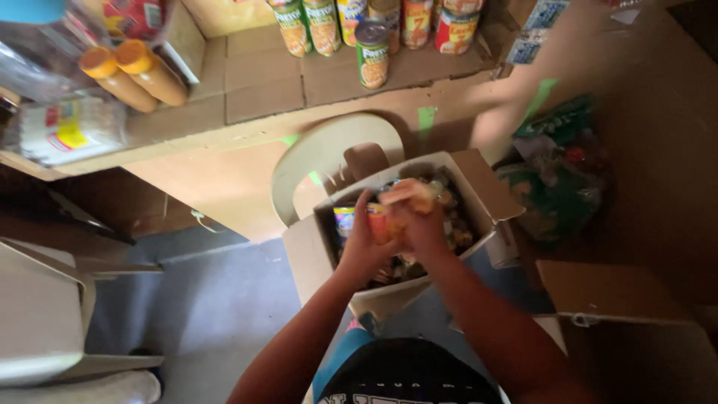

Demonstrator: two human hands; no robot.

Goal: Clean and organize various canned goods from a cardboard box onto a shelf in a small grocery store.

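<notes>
Both hands are over the open white cardboard box (479, 187) on the pale plastic chair (321, 153). The left hand (364, 239) and right hand (422, 224) are together, clamped on what seems a blurred orange-labelled can (379, 223).

Dim, soft-focus view; brighter daylight upper middle, deep shadow right, blurred edges.

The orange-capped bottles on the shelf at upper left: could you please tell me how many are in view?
2. Both lie tilted side by side on the cardboard-lined shelf: one bottle on the left, the other bottle just right of it. More may be hidden beyond the picture's top edge.
</notes>
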